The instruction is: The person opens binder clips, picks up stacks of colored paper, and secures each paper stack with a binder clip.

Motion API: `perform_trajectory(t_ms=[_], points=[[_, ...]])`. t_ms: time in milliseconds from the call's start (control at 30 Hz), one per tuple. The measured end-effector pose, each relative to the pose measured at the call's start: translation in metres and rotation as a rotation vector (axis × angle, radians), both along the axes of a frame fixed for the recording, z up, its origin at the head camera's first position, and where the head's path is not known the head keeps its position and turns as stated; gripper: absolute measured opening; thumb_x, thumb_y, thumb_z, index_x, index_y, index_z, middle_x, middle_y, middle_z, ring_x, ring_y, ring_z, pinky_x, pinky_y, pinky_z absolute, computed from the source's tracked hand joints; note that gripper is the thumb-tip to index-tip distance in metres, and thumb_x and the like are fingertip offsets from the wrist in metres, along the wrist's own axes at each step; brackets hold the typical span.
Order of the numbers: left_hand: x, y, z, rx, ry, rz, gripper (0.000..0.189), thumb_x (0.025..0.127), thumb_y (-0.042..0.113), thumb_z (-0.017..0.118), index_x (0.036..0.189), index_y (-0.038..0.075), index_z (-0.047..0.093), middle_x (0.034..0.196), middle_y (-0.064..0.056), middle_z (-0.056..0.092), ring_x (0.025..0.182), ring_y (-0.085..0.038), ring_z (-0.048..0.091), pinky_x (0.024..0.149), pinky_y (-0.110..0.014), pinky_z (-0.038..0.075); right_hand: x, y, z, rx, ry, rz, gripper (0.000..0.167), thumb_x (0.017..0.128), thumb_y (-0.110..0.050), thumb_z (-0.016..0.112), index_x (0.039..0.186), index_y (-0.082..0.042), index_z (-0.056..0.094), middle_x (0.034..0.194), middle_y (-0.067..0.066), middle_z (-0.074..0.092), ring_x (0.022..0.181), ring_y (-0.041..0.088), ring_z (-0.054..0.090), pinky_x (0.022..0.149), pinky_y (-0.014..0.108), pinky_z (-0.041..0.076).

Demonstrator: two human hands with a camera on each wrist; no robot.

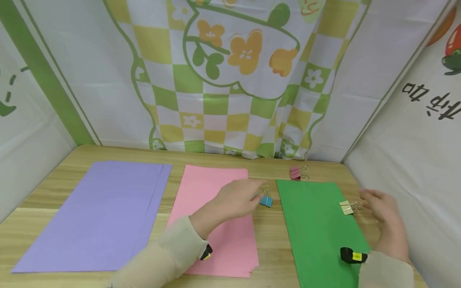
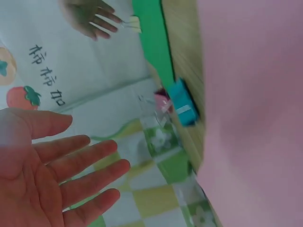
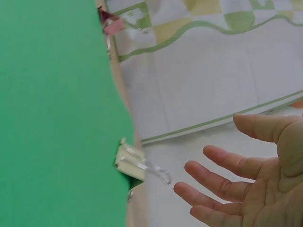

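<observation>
My left hand [image 1: 235, 202] hovers over the right side of the pink paper stack [image 1: 216, 178], its fingers loosely extended and holding nothing in the left wrist view. Near its fingertips is a blue binder clip [image 1: 266, 201], on the wood between the pink and green sheets. A pale yellow binder clip [image 1: 347, 207] sits at the right edge of the green paper [image 1: 313, 224], its wire handles pointing right. Just beyond those handles is my right hand [image 1: 385, 218], fingers spread and apart from the clip [image 3: 130, 163] in the right wrist view.
A dark pink binder clip [image 1: 295, 173] lies behind the green paper's far edge. Purple sheets [image 1: 101, 216] lie at the left of the wooden table [image 1: 266, 244]. A patterned cloth [image 1: 216, 104] hangs along the back, and a white cloth wall [image 1: 417, 160] stands at the right.
</observation>
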State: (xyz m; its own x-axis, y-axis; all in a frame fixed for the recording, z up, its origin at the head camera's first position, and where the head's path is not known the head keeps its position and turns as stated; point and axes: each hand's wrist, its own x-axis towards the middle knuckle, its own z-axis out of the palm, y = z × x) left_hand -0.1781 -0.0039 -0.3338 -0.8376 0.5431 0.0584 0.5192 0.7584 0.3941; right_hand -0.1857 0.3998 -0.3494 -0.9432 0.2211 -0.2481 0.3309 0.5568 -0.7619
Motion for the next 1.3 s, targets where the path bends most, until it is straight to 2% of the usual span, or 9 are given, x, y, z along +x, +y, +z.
perform_trajectory(t_ms=[100, 133, 233, 333, 467, 533, 800, 1067, 1300], points=[[0.0, -0.017, -0.002, -0.011, -0.004, 0.024, 0.047, 0.102, 0.028, 0.054, 0.147, 0.016, 0.049, 0.145, -0.003, 0.057, 0.132, -0.024, 0.055, 0.102, -0.046, 0.052, 0.0, -0.005, 0.004, 0.009, 0.033, 0.008, 0.077, 0.104, -0.05, 0.037, 0.153, 0.007, 0.023, 0.156, 0.033, 0.025, 0.109, 0.021, 0.06, 0.108, 0.071, 0.031], [0.0, -0.021, -0.003, -0.013, -0.008, 0.028, 0.047, 0.102, 0.029, 0.054, 0.147, 0.015, 0.049, 0.146, -0.003, 0.056, 0.134, -0.025, 0.054, 0.104, -0.047, 0.05, 0.0, -0.006, 0.005, 0.017, 0.048, 0.011, 0.076, 0.104, -0.05, 0.038, 0.153, 0.007, 0.024, 0.152, 0.032, 0.035, 0.102, 0.012, 0.061, 0.106, 0.069, 0.034], [0.001, -0.033, -0.006, -0.016, -0.016, 0.037, 0.048, 0.102, 0.032, 0.055, 0.146, 0.015, 0.049, 0.147, -0.004, 0.055, 0.135, -0.025, 0.052, 0.106, -0.048, 0.048, 0.001, -0.01, 0.009, 0.067, 0.096, 0.019, 0.073, 0.104, -0.047, 0.04, 0.151, 0.008, 0.029, 0.132, 0.02, 0.057, 0.085, -0.011, 0.048, 0.101, 0.058, 0.041], [0.003, -0.042, -0.008, -0.021, -0.021, 0.046, 0.048, 0.101, 0.032, 0.056, 0.145, 0.014, 0.05, 0.147, -0.004, 0.055, 0.136, -0.024, 0.052, 0.108, -0.047, 0.047, 0.002, -0.017, 0.011, 0.084, 0.123, 0.014, 0.073, 0.104, -0.047, 0.042, 0.15, 0.009, 0.032, 0.122, 0.014, 0.06, 0.094, 0.004, 0.055, 0.098, 0.053, 0.041], [0.005, -0.059, -0.012, -0.027, -0.022, 0.041, 0.047, 0.1, 0.031, 0.058, 0.143, 0.011, 0.053, 0.145, -0.005, 0.056, 0.136, -0.026, 0.052, 0.109, -0.048, 0.046, 0.002, -0.03, 0.011, 0.057, 0.137, 0.023, 0.073, 0.104, -0.047, 0.041, 0.15, 0.01, 0.031, 0.141, 0.035, 0.043, 0.121, 0.039, 0.046, 0.102, 0.059, 0.038], [0.006, -0.069, -0.015, -0.038, -0.038, 0.039, 0.047, 0.1, 0.03, 0.058, 0.143, 0.01, 0.053, 0.145, -0.006, 0.057, 0.136, -0.027, 0.052, 0.11, -0.048, 0.045, 0.0, -0.037, 0.01, 0.038, 0.133, 0.038, 0.073, 0.104, -0.047, 0.04, 0.151, 0.009, 0.029, 0.149, 0.035, 0.034, 0.128, 0.045, 0.04, 0.107, 0.065, 0.034], [0.012, -0.104, -0.029, -0.107, -0.105, 0.086, 0.047, 0.099, 0.027, 0.06, 0.143, 0.01, 0.054, 0.146, -0.008, 0.055, 0.136, -0.029, 0.051, 0.108, -0.051, 0.046, -0.006, -0.05, 0.008, 0.021, 0.132, 0.095, 0.073, 0.104, -0.049, 0.04, 0.152, 0.006, 0.029, 0.152, 0.034, 0.032, 0.133, 0.048, 0.037, 0.109, 0.07, 0.03], [0.021, -0.114, -0.028, -0.161, -0.056, 0.059, 0.05, 0.099, 0.025, 0.06, 0.143, 0.004, 0.051, 0.148, -0.017, 0.051, 0.138, -0.037, 0.047, 0.107, -0.061, 0.042, -0.006, -0.051, 0.01, -0.009, 0.055, 0.12, 0.077, 0.104, -0.053, 0.036, 0.155, 0.002, 0.022, 0.154, 0.035, 0.028, 0.14, 0.051, 0.03, 0.11, 0.072, 0.027], [0.025, -0.123, -0.033, -0.213, -0.091, 0.084, 0.053, 0.099, 0.029, 0.06, 0.145, 0.007, 0.048, 0.151, -0.016, 0.047, 0.141, -0.042, 0.041, 0.108, -0.07, 0.035, -0.019, -0.057, 0.01, -0.051, 0.029, 0.139, 0.085, 0.1, -0.061, 0.038, 0.158, -0.002, 0.018, 0.157, 0.032, 0.026, 0.143, 0.05, 0.029, 0.113, 0.067, 0.028]])
